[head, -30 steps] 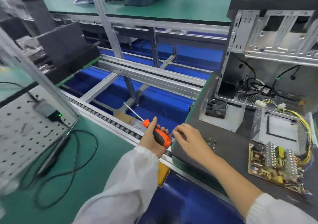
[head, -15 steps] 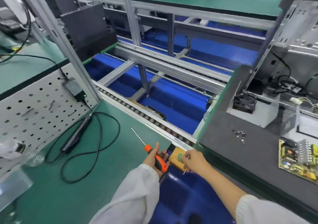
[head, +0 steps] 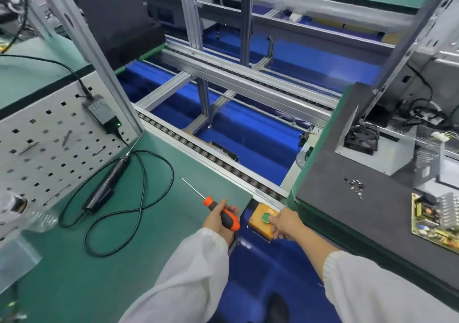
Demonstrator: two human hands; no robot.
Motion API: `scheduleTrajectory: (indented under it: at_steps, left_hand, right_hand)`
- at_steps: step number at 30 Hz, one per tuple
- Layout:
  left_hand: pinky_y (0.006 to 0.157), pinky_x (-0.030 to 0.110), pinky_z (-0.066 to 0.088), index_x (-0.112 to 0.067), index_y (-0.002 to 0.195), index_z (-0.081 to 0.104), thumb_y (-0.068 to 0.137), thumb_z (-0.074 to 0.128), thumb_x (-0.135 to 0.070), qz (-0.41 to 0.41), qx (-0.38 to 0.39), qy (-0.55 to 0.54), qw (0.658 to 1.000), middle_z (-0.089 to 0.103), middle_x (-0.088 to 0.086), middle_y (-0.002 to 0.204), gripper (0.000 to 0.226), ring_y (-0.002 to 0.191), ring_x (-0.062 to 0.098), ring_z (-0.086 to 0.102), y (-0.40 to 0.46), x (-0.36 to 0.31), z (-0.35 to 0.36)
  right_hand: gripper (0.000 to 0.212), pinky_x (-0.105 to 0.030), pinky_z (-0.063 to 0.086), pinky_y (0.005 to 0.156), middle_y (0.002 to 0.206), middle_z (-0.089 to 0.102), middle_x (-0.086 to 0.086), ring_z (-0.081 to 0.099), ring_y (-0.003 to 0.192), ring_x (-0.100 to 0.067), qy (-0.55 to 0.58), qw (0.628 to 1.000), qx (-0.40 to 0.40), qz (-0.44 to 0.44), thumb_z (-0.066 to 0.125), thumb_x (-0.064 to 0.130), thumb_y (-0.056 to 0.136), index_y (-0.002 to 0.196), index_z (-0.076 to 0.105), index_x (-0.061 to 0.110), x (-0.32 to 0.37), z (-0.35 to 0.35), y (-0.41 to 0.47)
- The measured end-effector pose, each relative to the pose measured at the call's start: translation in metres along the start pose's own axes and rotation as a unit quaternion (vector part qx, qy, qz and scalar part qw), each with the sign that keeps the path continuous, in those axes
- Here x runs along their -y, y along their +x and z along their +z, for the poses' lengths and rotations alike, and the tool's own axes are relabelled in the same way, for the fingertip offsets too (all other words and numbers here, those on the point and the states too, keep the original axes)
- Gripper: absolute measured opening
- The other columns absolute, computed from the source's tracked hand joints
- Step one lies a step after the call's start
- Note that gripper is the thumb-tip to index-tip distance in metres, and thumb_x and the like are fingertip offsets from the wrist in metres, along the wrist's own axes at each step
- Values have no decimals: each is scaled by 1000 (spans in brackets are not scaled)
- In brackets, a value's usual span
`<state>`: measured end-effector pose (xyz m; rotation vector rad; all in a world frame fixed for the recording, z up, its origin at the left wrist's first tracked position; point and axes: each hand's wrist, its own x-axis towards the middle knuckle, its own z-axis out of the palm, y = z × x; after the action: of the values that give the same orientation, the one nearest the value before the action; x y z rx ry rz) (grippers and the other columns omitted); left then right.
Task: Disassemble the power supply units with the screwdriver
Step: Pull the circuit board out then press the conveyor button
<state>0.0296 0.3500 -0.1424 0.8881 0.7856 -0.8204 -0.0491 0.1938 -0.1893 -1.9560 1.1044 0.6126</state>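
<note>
Screwdriver (head: 218, 211) sits gripped in my left hand (head: 219, 219), shaft toward 11 o'clock over the green mat (head: 154, 223). My right hand (head: 285, 223) touches the yellow button box (head: 258, 223); I can't tell its finger pose. Circuit board (head: 434, 221) lies at 3 o'clock.

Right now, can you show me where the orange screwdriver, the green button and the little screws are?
screwdriver (head: 224, 215): head view, on its orange and black handle, gripped by the left hand (head: 219, 219).
green button (head: 266, 218): head view, on its round top, on the yellow box.
little screws (head: 355, 185): head view, middle of the loose pile.
</note>
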Motion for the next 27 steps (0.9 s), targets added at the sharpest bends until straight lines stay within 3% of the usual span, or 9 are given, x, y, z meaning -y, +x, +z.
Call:
scheduleTrajectory:
  at_steps: [3,5,8,11,14,17,20,23,27]
  left_hand:
    - [66,27,42,-11,75,52,99,53,-16,0,-23,-19,1000,50,7,74,24,72,20,54,-1,2,-1]
    - [66,26,42,-11,74,51,99,53,-15,4,-30,-35,999,48,7,72,25,70,20,53,-3,3,-1]
    - [68,25,44,-10,75,50,99,54,-14,22,-43,-63,997,45,7,70,25,66,19,50,-5,5,-1]
    - [65,25,45,-9,76,50,98,56,-14,38,-53,-76,995,44,6,70,23,63,16,48,-9,7,0]
    - [59,24,41,-11,75,49,97,57,-17,58,-58,-44,996,47,5,69,24,62,16,48,-17,9,8]
    - [55,28,41,-13,73,50,97,57,-23,72,-44,6,996,52,5,71,27,59,16,52,-33,16,25]
    - [50,25,51,-14,77,56,96,59,-28,50,32,9,998,61,5,68,24,55,16,61,-60,25,47]
    - [65,32,52,-14,81,61,96,57,-32,19,114,39,993,66,4,68,24,69,18,64,-89,36,65]
    - [93,37,47,-13,82,60,97,55,-25,-52,190,85,977,65,8,73,20,83,22,61,-120,44,82]
  right_hand:
    - [22,-21,35,39,72,65,-15,49,47,-14,5,1000,20,22,51,10,95,87,64,-5,9,-3,2]
    - [23,-23,34,42,80,67,-20,50,51,-17,12,999,24,32,51,7,93,99,65,-10,12,-2,1]
    - [24,-26,40,49,92,70,-24,55,62,-22,34,999,18,27,51,6,92,103,64,-12,14,0,-3]
    - [26,-33,54,61,75,65,-17,58,59,-23,67,998,-8,5,47,13,98,91,62,-7,14,3,-14]
    - [39,-23,50,45,60,61,-10,57,46,-16,134,987,-27,-86,44,22,101,72,61,2,23,2,-38]
    - [41,-25,55,57,68,67,-7,62,56,-13,184,960,-52,-206,42,31,101,76,66,8,37,-9,-71]
    - [34,-33,51,73,83,68,-3,62,76,-16,109,949,-77,-286,44,39,99,90,66,15,43,-29,-104]
    - [26,-28,44,76,102,64,-1,58,91,-15,19,943,-92,-319,50,36,97,112,60,18,34,-45,-128]
    - [27,-27,42,78,110,61,-4,57,98,-17,-5,941,-118,-318,52,33,96,116,52,15,25,-68,-158]
